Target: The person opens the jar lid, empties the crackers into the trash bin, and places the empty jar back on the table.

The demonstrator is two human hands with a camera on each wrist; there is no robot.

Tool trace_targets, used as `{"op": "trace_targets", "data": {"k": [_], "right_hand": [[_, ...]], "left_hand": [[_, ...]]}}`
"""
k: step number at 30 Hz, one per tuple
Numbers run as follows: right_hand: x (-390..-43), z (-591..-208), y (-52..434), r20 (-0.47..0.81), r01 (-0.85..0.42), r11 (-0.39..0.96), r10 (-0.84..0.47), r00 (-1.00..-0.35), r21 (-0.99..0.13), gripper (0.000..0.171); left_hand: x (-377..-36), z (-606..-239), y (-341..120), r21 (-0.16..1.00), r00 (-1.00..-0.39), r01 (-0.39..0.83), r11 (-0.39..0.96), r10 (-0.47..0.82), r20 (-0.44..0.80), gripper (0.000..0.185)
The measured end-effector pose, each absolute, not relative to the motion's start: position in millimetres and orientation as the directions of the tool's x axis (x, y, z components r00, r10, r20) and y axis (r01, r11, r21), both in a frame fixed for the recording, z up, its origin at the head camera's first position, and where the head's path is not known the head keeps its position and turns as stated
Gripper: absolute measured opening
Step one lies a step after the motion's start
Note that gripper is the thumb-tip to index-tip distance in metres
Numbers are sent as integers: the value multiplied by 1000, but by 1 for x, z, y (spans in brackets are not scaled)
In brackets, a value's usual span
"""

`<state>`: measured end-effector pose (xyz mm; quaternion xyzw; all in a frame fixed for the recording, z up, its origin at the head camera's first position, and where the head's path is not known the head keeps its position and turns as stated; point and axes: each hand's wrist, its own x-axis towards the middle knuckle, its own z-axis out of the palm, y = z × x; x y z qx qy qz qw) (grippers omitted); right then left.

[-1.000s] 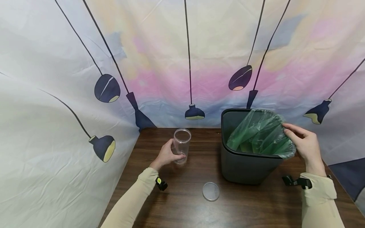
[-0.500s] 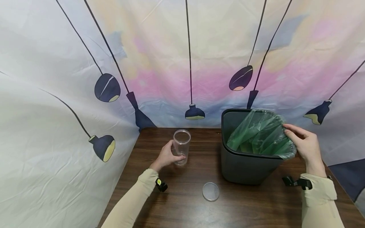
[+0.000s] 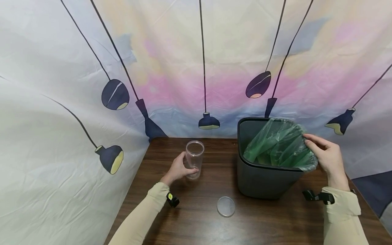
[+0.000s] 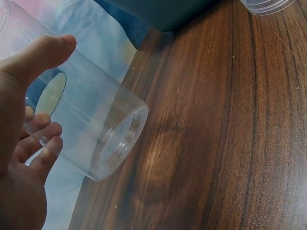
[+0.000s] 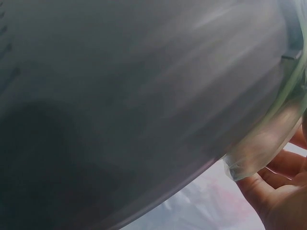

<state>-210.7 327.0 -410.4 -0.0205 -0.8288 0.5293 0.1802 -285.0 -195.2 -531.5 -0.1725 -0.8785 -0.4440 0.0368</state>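
Note:
My left hand [image 3: 177, 168] grips a clear plastic jar [image 3: 197, 160], thumb on the near side and fingers curled round behind. The jar has no lid on, its mouth faces up, and its base is close over the table. In the left wrist view the jar's base [image 4: 122, 139] shows through its see-through wall. My right hand [image 3: 332, 158] pinches the edge of a thin green bin liner [image 3: 278, 143] at the right rim of a dark grey trash bin [image 3: 263, 182]. The liner folds over that rim, while the bin's left rim shows bare. A round clear lid [image 3: 226, 207] lies flat before the bin.
The brown wooden table [image 3: 196, 228] bears all these things. Behind it hangs a cloth backdrop [image 3: 171, 68] printed with lamps, close to the table's back edge. The bin stands upright at the right, near that cloth.
The jar and my left hand have shifted very slightly toward me. My right hand keeps its pinch on the liner, and the bin and lid stay in place.

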Motion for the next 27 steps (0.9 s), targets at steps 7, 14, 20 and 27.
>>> {"op": "trace_targets", "data": {"k": [7,14,20,27], "right_hand": [[-211,-411,326,269,-146,439,232,-935,-886,39],[-213,-413,325,277,-152,448,227,-934,-881,44],[-213,-413,326,282,-157,453,223,-933,-877,42],[-213,-412,326,274,-156,432,227,-935,-888,44]], "left_hand": [[-281,-531,-194,765,-940,333,551,263,219,76],[-278,-533,-194,767,-944,318,558,263,200,71],[-278,-536,-194,768,-947,311,559,250,201,69],[-279,-539,-194,767,-951,301,567,238,197,69]]}}
